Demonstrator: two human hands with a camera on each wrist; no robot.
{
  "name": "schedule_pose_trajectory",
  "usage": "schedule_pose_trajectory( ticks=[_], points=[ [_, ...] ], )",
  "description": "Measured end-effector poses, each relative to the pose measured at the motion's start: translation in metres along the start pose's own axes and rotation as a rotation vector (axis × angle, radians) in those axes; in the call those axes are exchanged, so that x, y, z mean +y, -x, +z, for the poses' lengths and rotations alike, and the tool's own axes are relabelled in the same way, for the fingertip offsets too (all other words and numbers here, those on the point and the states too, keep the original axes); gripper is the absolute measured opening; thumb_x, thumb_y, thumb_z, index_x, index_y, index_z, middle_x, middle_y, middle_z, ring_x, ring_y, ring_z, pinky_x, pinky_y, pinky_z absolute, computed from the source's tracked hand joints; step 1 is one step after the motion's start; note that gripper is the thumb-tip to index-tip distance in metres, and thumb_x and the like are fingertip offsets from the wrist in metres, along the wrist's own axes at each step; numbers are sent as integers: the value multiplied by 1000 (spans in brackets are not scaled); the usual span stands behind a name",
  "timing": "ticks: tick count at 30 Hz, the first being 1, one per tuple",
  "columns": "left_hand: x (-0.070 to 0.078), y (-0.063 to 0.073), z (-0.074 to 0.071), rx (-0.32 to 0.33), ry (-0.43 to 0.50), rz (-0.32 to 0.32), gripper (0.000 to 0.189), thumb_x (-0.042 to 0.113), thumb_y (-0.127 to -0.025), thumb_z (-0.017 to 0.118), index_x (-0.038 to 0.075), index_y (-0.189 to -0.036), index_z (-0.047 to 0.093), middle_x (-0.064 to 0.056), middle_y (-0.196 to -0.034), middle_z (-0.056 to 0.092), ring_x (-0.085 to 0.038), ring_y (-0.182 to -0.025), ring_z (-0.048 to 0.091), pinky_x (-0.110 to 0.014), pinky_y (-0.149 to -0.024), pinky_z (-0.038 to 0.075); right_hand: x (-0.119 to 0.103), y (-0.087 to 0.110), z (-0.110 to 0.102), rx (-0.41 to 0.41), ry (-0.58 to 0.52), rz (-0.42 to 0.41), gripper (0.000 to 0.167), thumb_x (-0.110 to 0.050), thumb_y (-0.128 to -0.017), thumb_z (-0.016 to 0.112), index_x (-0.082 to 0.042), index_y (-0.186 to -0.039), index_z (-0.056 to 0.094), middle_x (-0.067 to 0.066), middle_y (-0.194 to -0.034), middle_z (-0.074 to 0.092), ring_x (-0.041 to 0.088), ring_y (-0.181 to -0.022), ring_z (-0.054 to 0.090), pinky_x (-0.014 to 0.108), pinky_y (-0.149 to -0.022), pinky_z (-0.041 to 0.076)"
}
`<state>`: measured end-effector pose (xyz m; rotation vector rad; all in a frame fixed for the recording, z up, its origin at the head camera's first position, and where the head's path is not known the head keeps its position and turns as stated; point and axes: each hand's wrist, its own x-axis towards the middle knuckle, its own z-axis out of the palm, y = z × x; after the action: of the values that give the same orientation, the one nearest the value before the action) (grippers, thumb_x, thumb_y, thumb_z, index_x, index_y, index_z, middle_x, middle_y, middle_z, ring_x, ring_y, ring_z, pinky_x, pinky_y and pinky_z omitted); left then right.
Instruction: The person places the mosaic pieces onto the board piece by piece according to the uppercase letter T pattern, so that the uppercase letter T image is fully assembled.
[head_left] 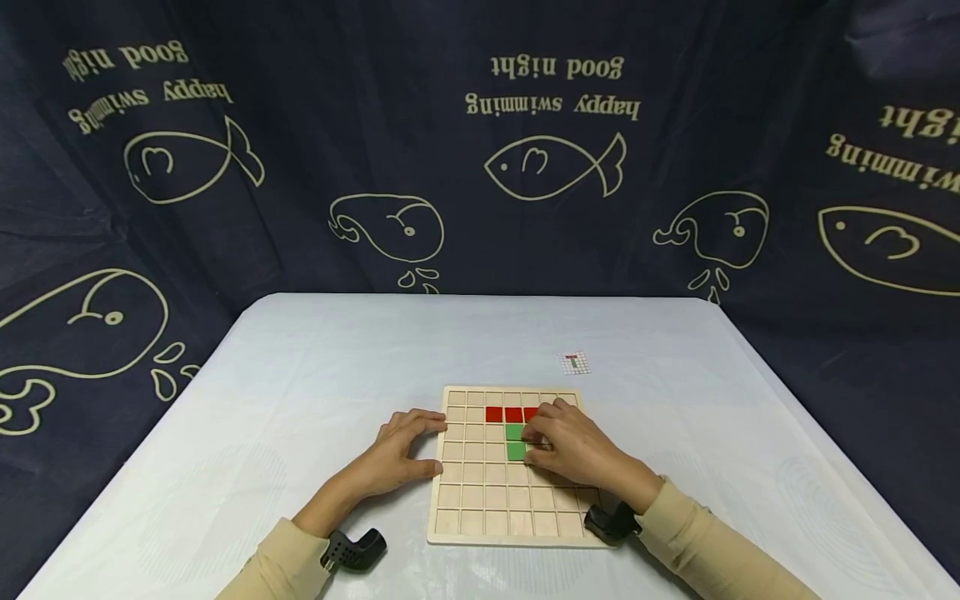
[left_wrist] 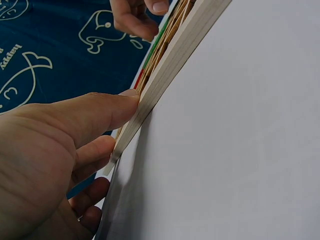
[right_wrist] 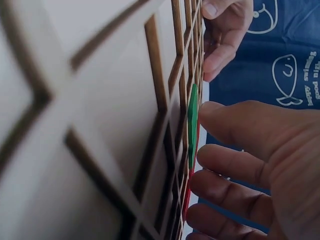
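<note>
A wooden grid board (head_left: 472,497) lies flat on the table. Three red square tiles (head_left: 493,414) show in a row near its far side, the rightmost partly behind my right hand. Below the middle red one sit two green tiles (head_left: 516,452), one under the other. My left hand (head_left: 393,454) rests against the board's left edge, thumb and fingertips touching the rim (left_wrist: 165,70). Over the board, my right hand (head_left: 573,446) has its fingertips beside the green tiles; in the right wrist view its thumb (right_wrist: 212,115) is close to the green. No tile shows between its fingers.
A small printed card (head_left: 575,363), with a red and green pattern on a grid, lies beyond the board. The table has a white cover (head_left: 360,350). Behind it hangs a dark blue cloth (head_left: 315,125) with fish and whale drawings. Each wrist wears a black device (head_left: 356,550).
</note>
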<state>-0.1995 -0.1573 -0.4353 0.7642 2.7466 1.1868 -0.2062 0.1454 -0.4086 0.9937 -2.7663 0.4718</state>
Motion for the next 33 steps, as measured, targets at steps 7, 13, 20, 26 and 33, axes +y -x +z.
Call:
schedule_pose_trajectory(
  ticks=[7,13,20,26,33],
  points=[
    [0,0,0,-3,0,-3,53,26,-78,75,13,-126,57,0,-140,48,-26,-129,35,-55,-102,19,3,2,-7,16,-17,61,21,-29,-76,77,-16,-92,71,-7,-85,59,7,-80,42,25,-71,38],
    [2,1,0,-3,4,-8,53,27,-78,75,13,-126,57,1,-140,47,-25,-128,35,-55,-102,20,6,7,-16,10,-13,102,23,-27,-79,75,-14,-97,72,-5,-90,61,8,-83,44,27,-71,39],
    [2,1,0,-7,10,-12,52,27,-79,74,13,-126,57,2,-140,47,-25,-128,35,-56,-102,19,11,15,-24,34,-1,119,23,-26,-79,74,-14,-98,70,-7,-94,62,9,-86,48,32,-76,43],
    [2,1,0,-11,15,-13,52,27,-79,75,13,-126,57,1,-140,47,-25,-129,35,-56,-102,18,15,24,-29,49,1,135,22,-28,-81,72,-14,-98,69,-7,-95,61,10,-86,48,33,-75,44],
    [2,1,0,-11,16,-16,52,27,-79,75,14,-126,57,2,-140,47,-24,-127,36,-58,-102,18,22,35,-32,94,25,132,23,-27,-79,74,-14,-97,70,-8,-92,61,7,-83,45,28,-70,41]
  ],
)
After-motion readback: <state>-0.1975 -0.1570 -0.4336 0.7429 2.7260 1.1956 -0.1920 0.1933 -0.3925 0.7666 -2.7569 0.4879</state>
